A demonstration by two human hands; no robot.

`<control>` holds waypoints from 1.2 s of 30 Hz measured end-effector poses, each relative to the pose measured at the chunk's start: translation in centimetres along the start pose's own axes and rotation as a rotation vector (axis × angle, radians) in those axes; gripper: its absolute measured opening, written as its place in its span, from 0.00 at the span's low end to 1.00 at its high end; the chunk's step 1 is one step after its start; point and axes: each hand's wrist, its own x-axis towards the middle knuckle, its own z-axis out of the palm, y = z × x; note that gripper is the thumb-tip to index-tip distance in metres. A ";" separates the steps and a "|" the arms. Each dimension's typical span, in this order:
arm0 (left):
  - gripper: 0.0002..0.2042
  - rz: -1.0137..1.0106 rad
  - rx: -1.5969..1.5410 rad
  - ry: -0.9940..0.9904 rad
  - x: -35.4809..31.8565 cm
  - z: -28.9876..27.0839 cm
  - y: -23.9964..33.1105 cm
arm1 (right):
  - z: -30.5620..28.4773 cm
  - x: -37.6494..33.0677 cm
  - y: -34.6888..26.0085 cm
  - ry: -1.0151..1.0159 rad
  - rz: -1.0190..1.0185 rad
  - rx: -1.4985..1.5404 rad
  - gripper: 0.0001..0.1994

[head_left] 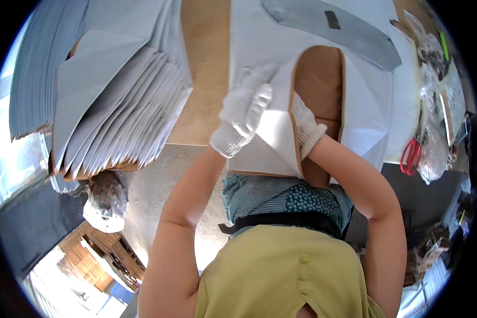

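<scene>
A white paper sack [363, 114] with a brown lining lies on the table. Its mouth gapes as a long upright oval, showing the brown inside [318, 74]. My left hand [242, 112], in a white knit glove, lies along the outside of the sack's left wall, fingers stretched out flat and slightly blurred. Through the opening goes my right hand [306, 127], gloved the same way; it presses against the inner side of that left wall. Its fingers are mostly hidden by the paper.
Stacked, folded paper sacks [127, 111] fan out at the left. A curved grey sheet [334, 24] with a dark patch lies at the far side. Red-handled scissors [411, 156] and crumpled clear plastic [433, 153] are at the right edge. A plastic-wrapped bundle [106, 204] sits below the stack.
</scene>
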 end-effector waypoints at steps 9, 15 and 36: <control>0.30 0.129 0.371 0.066 0.2 1.6 0.8 | -13.9 -7.0 -1.1 0.474 -0.429 -0.557 0.21; 0.33 0.153 0.677 0.042 0.4 2.4 0.6 | -7.6 -11.8 0.5 -0.225 -0.867 -0.416 0.21; 0.37 0.288 0.786 -0.062 1.4 4.4 3.7 | -22.0 0.4 4.4 1.126 -0.161 -0.906 0.17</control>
